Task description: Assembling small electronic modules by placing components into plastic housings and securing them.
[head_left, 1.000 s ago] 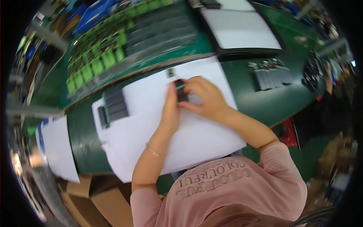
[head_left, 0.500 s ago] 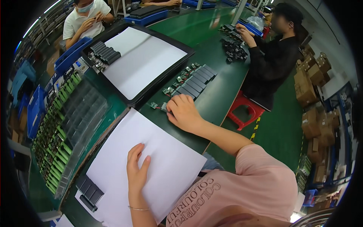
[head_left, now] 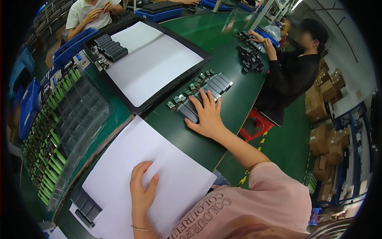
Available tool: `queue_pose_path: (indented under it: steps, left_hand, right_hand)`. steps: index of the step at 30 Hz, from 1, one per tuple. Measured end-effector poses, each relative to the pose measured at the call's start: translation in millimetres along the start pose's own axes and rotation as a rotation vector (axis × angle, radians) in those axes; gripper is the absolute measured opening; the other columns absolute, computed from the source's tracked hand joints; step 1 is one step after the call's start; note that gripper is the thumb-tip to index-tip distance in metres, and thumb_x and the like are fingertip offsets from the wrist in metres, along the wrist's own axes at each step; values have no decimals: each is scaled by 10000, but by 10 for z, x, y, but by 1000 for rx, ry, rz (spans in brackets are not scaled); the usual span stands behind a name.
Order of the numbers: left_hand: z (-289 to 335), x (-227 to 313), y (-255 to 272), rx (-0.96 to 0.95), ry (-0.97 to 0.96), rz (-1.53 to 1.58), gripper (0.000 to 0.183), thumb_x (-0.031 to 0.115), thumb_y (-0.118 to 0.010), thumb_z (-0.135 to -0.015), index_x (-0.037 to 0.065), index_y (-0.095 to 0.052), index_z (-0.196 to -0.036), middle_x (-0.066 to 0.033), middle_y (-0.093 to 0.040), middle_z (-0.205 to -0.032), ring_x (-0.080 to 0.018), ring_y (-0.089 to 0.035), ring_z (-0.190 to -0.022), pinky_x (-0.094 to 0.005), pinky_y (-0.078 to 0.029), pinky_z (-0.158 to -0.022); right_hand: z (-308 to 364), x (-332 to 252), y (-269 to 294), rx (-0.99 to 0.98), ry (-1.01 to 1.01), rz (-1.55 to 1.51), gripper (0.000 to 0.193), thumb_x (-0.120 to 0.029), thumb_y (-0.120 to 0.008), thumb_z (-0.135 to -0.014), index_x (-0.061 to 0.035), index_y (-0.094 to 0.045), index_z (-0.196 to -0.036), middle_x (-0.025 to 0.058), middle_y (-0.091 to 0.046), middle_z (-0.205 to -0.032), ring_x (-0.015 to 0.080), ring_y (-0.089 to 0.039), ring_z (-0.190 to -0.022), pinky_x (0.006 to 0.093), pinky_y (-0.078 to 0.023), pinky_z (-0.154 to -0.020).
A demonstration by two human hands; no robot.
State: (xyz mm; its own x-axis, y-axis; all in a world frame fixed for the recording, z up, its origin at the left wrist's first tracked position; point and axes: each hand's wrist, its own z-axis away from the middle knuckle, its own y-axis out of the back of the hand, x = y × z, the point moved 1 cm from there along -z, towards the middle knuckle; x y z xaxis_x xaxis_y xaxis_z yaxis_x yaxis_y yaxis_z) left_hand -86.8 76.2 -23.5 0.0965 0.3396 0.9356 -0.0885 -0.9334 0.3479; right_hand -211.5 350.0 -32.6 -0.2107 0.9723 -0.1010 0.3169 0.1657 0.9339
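My right hand [head_left: 209,117] lies with fingers spread over a row of dark grey rectangular cases [head_left: 217,83] on the green table. Small circuit boards [head_left: 182,98] on red wires stick out from the row's far-left side. The thumb is beside the nearest case [head_left: 188,112], and the hand hides part of the row. Over a white paper sheet [head_left: 115,167], my left hand [head_left: 142,191] rests with thumb and fingers apart, holding nothing. Several more dark grey cases [head_left: 85,205] lie at the sheet's lower-left corner, one set apart alongside.
A black-rimmed tray [head_left: 159,105] with white paper holds grey cases [head_left: 111,47]. Left of it, a clear compartment tray [head_left: 85,113] stands beside green cells with boards [head_left: 49,171]. Across the table, a co-worker in black [head_left: 292,75] handles small black parts [head_left: 250,59]; another sits far left.
My right hand has gone from gripping the near-end case to spreading over the row, a little to the right. That case now sits against the others. The left hand keeps its pose; the view has shifted.
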Motion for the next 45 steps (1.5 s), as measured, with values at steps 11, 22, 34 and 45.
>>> queue_pose_path:
  steps: [11, 22, 34, 45]
  left_hand:
    - [-12, -3, -12, 11, -14, -67, 335, 44, -656, -780, 0, -592, -1106, -165, -579, -1128, -304, -545, -1070, -364, -437, -919]
    - [-48, 67, -58, 14, 86, -69, 342, -35, -612, -773, -5, -571, -1112, -123, -551, -1143, -233, -525, -1082, -323, -425, -924]
    - [-329, 226, -381, -105, -111, -377, 318, 31, -661, -752, 19, -599, -1064, -130, -570, -1099, -293, -520, -1034, -351, -429, -883]
    - [-1116, 560, -1307, -363, -394, -469, 338, 98, -690, -748, 36, -602, -1068, -122, -529, -1185, -315, -486, -1102, -402, -377, -952]
  right_hand:
    - [-3, 425, 130, -51, 8, -4, 746, -444, -680, -698, -203, -423, -1356, 205, -310, -1429, 410, -248, -1342, 626, -160, -1058]
    - [-192, 1054, 145, -30, 96, -21, 731, -428, -687, -678, -213, -445, -1334, 147, -338, -1432, 393, -278, -1337, 597, -184, -1074]
    - [-517, 1664, 35, -9, 193, -122, 742, -407, -707, -648, -229, -466, -1326, 138, -346, -1438, 379, -269, -1352, 633, -182, -1066]
    - [-961, 2135, -122, -13, 283, -195, 709, -454, -670, -673, -246, -468, -1319, 143, -350, -1439, 390, -265, -1350, 639, -158, -1071]
